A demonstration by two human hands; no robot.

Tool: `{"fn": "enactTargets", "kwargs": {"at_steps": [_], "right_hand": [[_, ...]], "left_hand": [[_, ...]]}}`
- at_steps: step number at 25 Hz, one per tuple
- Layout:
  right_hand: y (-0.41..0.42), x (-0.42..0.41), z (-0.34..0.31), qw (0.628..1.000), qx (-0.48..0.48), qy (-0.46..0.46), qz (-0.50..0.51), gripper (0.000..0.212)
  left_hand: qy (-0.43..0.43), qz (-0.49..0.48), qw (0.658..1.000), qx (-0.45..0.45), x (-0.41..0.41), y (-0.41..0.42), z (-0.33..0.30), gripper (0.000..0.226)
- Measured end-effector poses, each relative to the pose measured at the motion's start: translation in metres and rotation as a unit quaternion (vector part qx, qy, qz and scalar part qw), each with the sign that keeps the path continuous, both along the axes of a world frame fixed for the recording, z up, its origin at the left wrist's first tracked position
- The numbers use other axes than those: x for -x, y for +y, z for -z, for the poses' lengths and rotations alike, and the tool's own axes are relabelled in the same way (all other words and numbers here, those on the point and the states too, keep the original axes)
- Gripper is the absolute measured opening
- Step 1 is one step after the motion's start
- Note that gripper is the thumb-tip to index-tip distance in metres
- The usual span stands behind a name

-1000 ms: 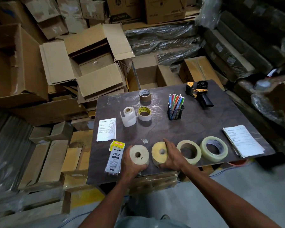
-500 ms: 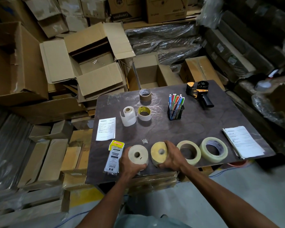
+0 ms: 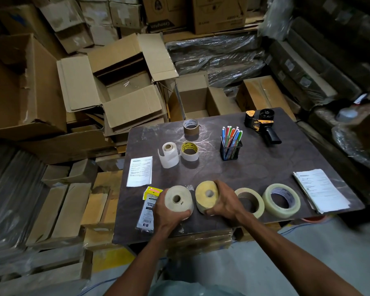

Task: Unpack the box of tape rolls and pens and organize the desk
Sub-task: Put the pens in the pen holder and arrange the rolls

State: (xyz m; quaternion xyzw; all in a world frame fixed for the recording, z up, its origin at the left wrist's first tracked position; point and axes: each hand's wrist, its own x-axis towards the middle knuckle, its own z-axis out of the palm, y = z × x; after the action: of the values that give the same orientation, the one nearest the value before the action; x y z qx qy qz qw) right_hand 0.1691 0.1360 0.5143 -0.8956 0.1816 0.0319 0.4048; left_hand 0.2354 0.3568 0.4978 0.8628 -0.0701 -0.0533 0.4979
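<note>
At the desk's (image 3: 265, 174) near edge, both hands are gripping rolls: the left hand (image 3: 169, 212) is wrapping around the white roll (image 3: 177, 199), the right hand (image 3: 224, 204) is clasping the yellow roll (image 3: 207, 195). Compared with a second ago, both rolls are sitting slightly closer together and squarer with the row; the hands haven't let go, so this looks like final alignment, not a new pick. Meaning: unpacking is probably done, and tidying is what's left. Count: seven rolls total. Four are lying in the front row: white, yellow, the tan-core roll (image 3: 249, 201), the clear roll (image 3: 281, 199). Three are standing further back: the paper roll (image 3: 169, 154), the printed roll (image 3: 189, 151), the brown roll (image 3: 191, 126). One mesh pen cup (image 3: 230, 149) is holding roughly eight pens, exact count unclear. One tape dispenser (image 3: 262, 124), one loose sheet (image 3: 139, 171), one paper stack (image 3: 320, 192), one packet (image 3: 149, 208) touching the left hand. An open box (image 3: 124, 82) is lying behind the desk.
</note>
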Motion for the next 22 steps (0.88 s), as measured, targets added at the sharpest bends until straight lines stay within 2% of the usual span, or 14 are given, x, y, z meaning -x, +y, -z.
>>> {"fn": "enactTargets", "kwargs": {"at_steps": [6,12,17,22], "right_hand": [[0.001,-0.027,-0.023,0.998,-0.012,-0.051,-0.024,0.099],[0.02,-0.071,-0.053,0.992,-0.002,-0.096,-0.076,0.099],[0.034,-0.122,-0.078,0.987,0.033,-0.125,-0.098,0.099],[0.039,-0.178,-0.101,0.986,0.039,-0.137,-0.088,0.106]], "left_hand": [[-0.03,-0.01,0.999,0.015,-0.028,0.014,-0.014,0.089],[-0.059,-0.034,0.997,0.034,-0.067,0.031,-0.029,0.1],[-0.062,-0.046,0.996,0.039,-0.123,0.045,-0.054,0.089],[-0.064,-0.039,0.997,0.028,-0.187,0.059,-0.059,0.089]]}}
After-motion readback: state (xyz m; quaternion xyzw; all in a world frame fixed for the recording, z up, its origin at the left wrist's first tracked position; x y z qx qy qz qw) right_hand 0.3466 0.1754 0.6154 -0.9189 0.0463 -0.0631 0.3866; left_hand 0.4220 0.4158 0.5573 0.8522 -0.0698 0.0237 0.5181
